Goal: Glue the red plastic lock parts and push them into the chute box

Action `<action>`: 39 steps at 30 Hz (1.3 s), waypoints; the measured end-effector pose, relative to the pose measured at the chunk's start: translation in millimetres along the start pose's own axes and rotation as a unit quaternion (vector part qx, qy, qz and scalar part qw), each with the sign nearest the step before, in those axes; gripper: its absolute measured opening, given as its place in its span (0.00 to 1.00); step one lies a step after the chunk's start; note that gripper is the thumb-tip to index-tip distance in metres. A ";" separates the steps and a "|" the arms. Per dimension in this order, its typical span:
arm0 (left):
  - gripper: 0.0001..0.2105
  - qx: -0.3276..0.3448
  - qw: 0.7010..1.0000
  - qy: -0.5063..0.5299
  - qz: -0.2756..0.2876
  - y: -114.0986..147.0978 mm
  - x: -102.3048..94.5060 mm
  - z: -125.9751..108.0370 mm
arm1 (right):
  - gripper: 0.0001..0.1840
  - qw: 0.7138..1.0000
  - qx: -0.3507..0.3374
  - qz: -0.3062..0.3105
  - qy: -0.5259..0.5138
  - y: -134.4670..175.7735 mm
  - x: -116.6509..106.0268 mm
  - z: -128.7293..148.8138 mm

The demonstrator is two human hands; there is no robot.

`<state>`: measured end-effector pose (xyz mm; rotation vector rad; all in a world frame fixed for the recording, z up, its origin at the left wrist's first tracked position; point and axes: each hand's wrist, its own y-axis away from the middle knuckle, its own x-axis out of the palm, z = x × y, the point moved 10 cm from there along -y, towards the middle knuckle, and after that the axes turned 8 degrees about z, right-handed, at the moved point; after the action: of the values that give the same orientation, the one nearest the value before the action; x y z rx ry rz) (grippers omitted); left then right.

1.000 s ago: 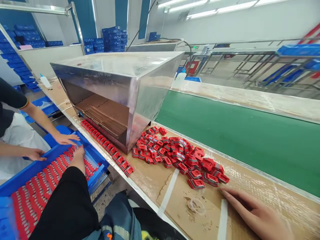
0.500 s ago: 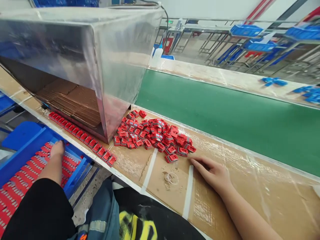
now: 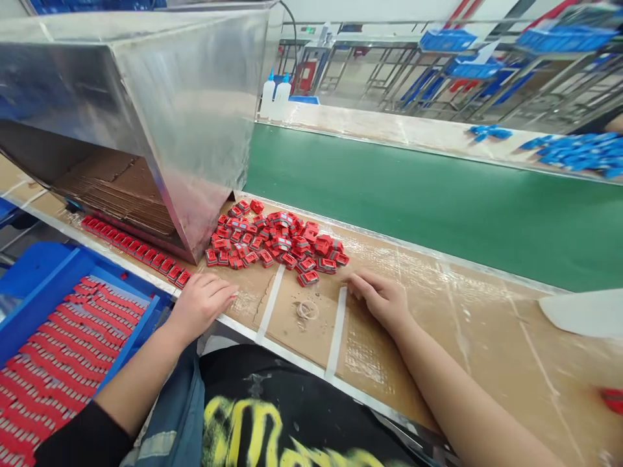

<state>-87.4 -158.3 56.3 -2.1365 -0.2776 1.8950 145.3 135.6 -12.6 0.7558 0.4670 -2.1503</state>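
Observation:
My left hand (image 3: 205, 299) is over the front edge of the table, its fingers stretched to the right and nothing visible in them. It hides the near end of a row of small red plastic parts (image 3: 139, 250). My right hand (image 3: 382, 297) rests on the cardboard-covered table with its fingers loosely curled together; nothing shows in them. Just beyond its fingertips lies a loose heap of the same red parts (image 3: 280, 237), with grey bands and recessed tops. Left of my body, a blue tray (image 3: 154, 311) holds many red parts in packed rows.
A metal hood (image 3: 195, 97) stands on the table at left. A green conveyor belt (image 3: 389, 201) runs behind the heap. A clear ring (image 3: 307, 310) lies on the cardboard. Two white bottles (image 3: 281, 94) and blue parts (image 3: 584, 154) sit on the far ledge. A white sheet (image 3: 584, 311) is at right.
My left hand has left the blue tray and come up to the table edge by the row's end. My right hand stays beside the heap, its fingers more curled. The camera view has shifted right.

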 end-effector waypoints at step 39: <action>0.31 -0.762 0.638 0.051 -0.095 351.4 79.6 290.1 | 0.21 0.987 0.153 0.003 0.045 4.4 16.1 -11.5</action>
<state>-377.7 -443.2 -164.0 -2.6132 -2.7187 1.2850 144.7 130.1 -32.1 1.0257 0.1787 -2.2160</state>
